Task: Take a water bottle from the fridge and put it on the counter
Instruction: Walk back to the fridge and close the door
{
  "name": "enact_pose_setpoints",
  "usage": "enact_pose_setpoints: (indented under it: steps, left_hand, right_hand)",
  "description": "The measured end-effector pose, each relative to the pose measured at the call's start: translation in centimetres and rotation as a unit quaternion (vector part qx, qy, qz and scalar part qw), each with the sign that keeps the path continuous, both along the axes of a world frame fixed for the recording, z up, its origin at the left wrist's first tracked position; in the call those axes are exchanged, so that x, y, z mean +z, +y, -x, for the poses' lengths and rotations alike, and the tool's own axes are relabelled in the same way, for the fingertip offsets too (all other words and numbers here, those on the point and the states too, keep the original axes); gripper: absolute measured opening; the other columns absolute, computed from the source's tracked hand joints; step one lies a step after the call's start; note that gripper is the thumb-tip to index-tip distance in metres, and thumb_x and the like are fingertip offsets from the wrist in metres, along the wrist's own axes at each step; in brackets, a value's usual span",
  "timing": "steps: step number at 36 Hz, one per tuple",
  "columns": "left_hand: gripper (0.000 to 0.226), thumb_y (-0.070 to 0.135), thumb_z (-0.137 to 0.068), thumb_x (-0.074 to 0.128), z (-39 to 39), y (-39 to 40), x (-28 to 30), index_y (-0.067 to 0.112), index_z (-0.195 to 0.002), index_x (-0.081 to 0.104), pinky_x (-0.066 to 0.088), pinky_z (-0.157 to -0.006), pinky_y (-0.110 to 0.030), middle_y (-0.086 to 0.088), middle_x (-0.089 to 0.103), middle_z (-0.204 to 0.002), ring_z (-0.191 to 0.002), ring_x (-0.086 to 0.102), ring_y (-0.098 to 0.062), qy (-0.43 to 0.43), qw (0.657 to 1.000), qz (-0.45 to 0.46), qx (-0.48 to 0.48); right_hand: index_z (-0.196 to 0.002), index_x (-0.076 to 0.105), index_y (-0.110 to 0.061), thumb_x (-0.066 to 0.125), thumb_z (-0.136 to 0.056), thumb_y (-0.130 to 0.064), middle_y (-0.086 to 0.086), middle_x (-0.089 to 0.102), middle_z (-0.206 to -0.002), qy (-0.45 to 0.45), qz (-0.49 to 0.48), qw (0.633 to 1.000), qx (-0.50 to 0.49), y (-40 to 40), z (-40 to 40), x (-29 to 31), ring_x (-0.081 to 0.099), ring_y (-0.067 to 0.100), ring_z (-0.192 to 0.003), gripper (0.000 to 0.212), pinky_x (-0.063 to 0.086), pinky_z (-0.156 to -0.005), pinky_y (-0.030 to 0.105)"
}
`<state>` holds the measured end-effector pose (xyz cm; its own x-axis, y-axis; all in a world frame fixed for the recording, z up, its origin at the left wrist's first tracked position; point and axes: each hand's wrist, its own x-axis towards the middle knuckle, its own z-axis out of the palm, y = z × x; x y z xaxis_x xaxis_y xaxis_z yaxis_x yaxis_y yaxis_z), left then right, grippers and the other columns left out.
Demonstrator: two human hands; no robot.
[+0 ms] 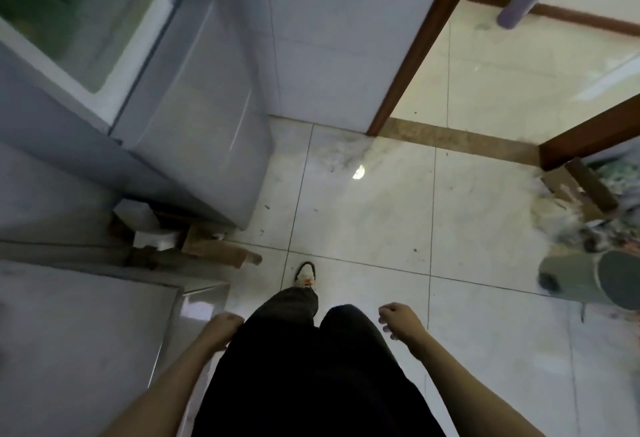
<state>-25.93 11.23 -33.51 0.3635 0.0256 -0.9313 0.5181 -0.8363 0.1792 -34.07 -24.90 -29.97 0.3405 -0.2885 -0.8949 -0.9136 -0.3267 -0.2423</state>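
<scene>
Down by the person's thighs, both hands hang loose and hold nothing: the left hand (224, 327) is softly curled beside the dark trousers, the right hand (398, 319) half open with its fingers drooping. One shoe (305, 274) is set forward on the pale floor tiles (363, 215), so the person looks to be mid-stride. Just left of the legs lies the grey tabletop (79, 339), bare in the part that shows. Beyond it, scraps of cardboard (221, 252) lie at the foot of the fridge (194, 132), which stands tall on the left. Something green shows behind a pale frame at the fridge's upper left, but that corner is blurred, so whether the fridge is open there I cannot say for sure. No water bottle is to be seen anywhere; presumably it is inside the fridge. On the right a grey bin (588, 279) stands near a brown door frame (426, 42).

The step in hand seems to be the approach. Next comes turning left to face the fridge, lifting a hand to its door, then finding the bottle within.
</scene>
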Motion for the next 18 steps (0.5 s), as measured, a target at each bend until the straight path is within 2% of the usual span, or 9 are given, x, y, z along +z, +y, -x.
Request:
enact_pose_setpoints:
  steps: [1,2,4,6,8,10,12,15,18]
  left_hand:
    - [0.021,0.008,-0.101,0.048,-1.9,-1.2,-0.2,0.011,-0.085,0.061,0.039,-0.057,-0.029,-0.017,0.056,-0.090,-0.073,0.055,-0.023,-0.004,1.000,0.021,0.011]
    - [0.019,0.008,-0.100,0.048,-3.9,-2.7,0.9,0.010,-0.084,0.057,0.032,-0.055,-0.027,-0.018,0.053,-0.090,-0.072,0.050,-0.022,0.006,0.999,0.007,0.040]
    - [0.016,0.011,-0.100,0.048,-9.1,-6.2,2.3,0.011,-0.085,0.053,0.028,-0.056,-0.025,-0.015,0.051,-0.088,-0.072,0.046,-0.021,-0.045,0.998,0.031,0.031]
    - [0.014,0.014,-0.100,0.050,-14.7,-10.0,3.4,0.011,-0.089,0.058,0.037,-0.061,-0.028,-0.014,0.056,-0.088,-0.077,0.051,-0.022,-0.067,0.994,0.081,0.038]
    - [0.017,0.019,-0.101,0.053,-19.4,-13.3,4.0,0.008,-0.103,0.066,0.049,-0.077,-0.036,-0.011,0.063,-0.094,-0.087,0.057,-0.024,-0.096,0.988,0.115,0.034]
    - [0.025,0.026,-0.102,0.055,-23.7,-16.5,4.9,0.008,-0.115,0.067,0.050,-0.083,-0.038,-0.010,0.067,-0.101,-0.090,0.060,-0.025,-0.132,0.982,0.130,0.027]
    - [0.028,0.030,-0.102,0.055,-27.2,-19.3,5.3,0.009,-0.115,0.069,0.054,-0.087,-0.042,-0.010,0.072,-0.106,-0.095,0.066,-0.029,-0.168,0.975,0.144,0.030]
    - [0.028,0.033,-0.101,0.055,-30.6,-22.3,5.1,0.012,-0.111,0.070,0.056,-0.092,-0.045,-0.010,0.075,-0.107,-0.102,0.071,-0.029,-0.183,0.972,0.141,0.051]
    - [0.027,0.032,-0.101,0.055,-31.5,-23.8,3.7,0.012,-0.112,0.070,0.054,-0.084,-0.038,-0.009,0.075,-0.105,-0.099,0.070,-0.027,-0.150,0.979,0.114,0.076]
  right_hand:
    - [-0.101,0.070,0.009,0.049,-0.096,-0.009,0.016,0.068,-0.084,0.013,0.002,1.000,-0.002,-1.3,-0.2,0.1,0.056,0.025,-0.074,0.028,0.041,-0.068,0.035]
    - [-0.093,0.070,0.005,0.048,-0.095,-0.008,0.018,0.067,-0.083,0.019,0.019,1.000,-0.006,-2.8,-0.6,0.7,0.055,0.026,-0.074,0.025,0.040,-0.068,0.035]
    - [-0.080,0.063,-0.005,0.047,-0.093,-0.006,0.015,0.061,-0.077,0.032,0.035,0.999,-0.021,-5.6,-1.8,1.4,0.052,0.025,-0.071,0.022,0.041,-0.067,0.035]
    - [-0.075,0.057,-0.007,0.046,-0.093,-0.005,0.014,0.055,-0.072,0.045,0.039,0.997,-0.040,-7.6,-2.7,1.8,0.049,0.025,-0.068,0.021,0.041,-0.066,0.035]
    - [-0.075,0.056,-0.007,0.047,-0.093,-0.004,0.013,0.054,-0.071,0.052,0.031,0.996,-0.068,-9.7,-4.1,1.5,0.047,0.024,-0.066,0.020,0.039,-0.066,0.034]
    - [-0.081,0.057,-0.007,0.047,-0.094,-0.004,0.012,0.054,-0.073,0.064,0.020,0.994,-0.092,-11.8,-6.1,0.9,0.044,0.022,-0.063,0.017,0.035,-0.063,0.032]
    - [-0.085,0.056,-0.007,0.046,-0.094,-0.004,0.012,0.053,-0.076,0.075,0.016,0.993,-0.092,-13.7,-8.6,0.0,0.040,0.021,-0.062,0.014,0.029,-0.059,0.027]
    - [-0.077,0.054,-0.010,0.045,-0.093,-0.004,0.011,0.051,-0.072,0.087,0.029,0.995,-0.028,-16.3,-13.6,-1.1,0.040,0.021,-0.061,0.019,0.030,-0.063,0.029]
    - [-0.075,0.059,-0.010,0.047,-0.095,-0.012,0.010,0.061,-0.082,0.096,0.038,0.990,0.094,-19.1,-19.6,-2.1,0.054,0.022,-0.074,0.024,0.037,-0.067,0.029]
